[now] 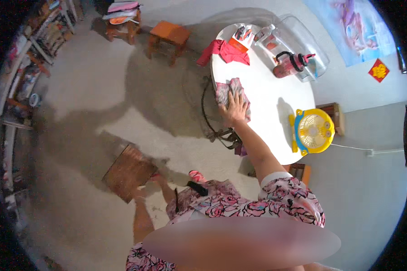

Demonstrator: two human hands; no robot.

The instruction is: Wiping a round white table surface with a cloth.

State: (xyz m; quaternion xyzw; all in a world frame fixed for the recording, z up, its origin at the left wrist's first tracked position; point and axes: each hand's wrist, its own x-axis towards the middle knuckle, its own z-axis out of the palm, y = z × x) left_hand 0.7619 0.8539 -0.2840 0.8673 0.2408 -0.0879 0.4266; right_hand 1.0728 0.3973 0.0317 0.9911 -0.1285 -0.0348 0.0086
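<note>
My right hand (235,109) lies flat on a crumpled grey-and-pink patterned cloth (236,86), its fingers spread, pressing it against the left edge of the round white table (271,106). Low at my left side, my left hand (139,194) is at the near edge of a square brown wooden stool (127,174). The fingers there are blurred but seem closed on that edge. Only the flat top of this stool shows; I cannot make out its legs.
On the table are a red cloth (221,50), a small box (242,38), a clear plastic cover (303,43), a pink drink bottle (287,67) and a yellow fan (313,131). An orange-brown stool (169,32) stands by the wall. Cluttered shelves (29,67) line the left.
</note>
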